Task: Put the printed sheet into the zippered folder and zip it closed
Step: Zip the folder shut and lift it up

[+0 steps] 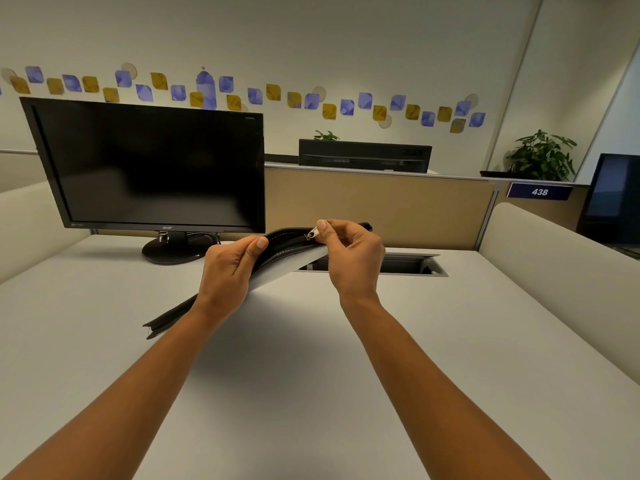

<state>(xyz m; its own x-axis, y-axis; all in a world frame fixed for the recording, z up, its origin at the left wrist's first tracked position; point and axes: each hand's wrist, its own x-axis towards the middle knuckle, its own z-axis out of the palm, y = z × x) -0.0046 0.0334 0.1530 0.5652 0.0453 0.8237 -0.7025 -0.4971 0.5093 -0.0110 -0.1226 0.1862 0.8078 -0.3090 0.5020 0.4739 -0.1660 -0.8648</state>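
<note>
A flat zippered folder (281, 268) with a black zipper edge and a pale grey face is held above the desk, seen almost edge-on and tilted down to the left. My left hand (230, 268) grips its zipper edge near the middle. My right hand (349, 252) pinches the silver zipper pull (313, 233) between thumb and forefinger, near the folder's right end. The printed sheet is not visible; whether it lies inside the folder cannot be told.
A black monitor (152, 168) on a round stand sits at the back left of the white desk (294, 358). A cable slot (408, 265) opens in the desk behind my right hand. Beige partitions enclose the back and sides.
</note>
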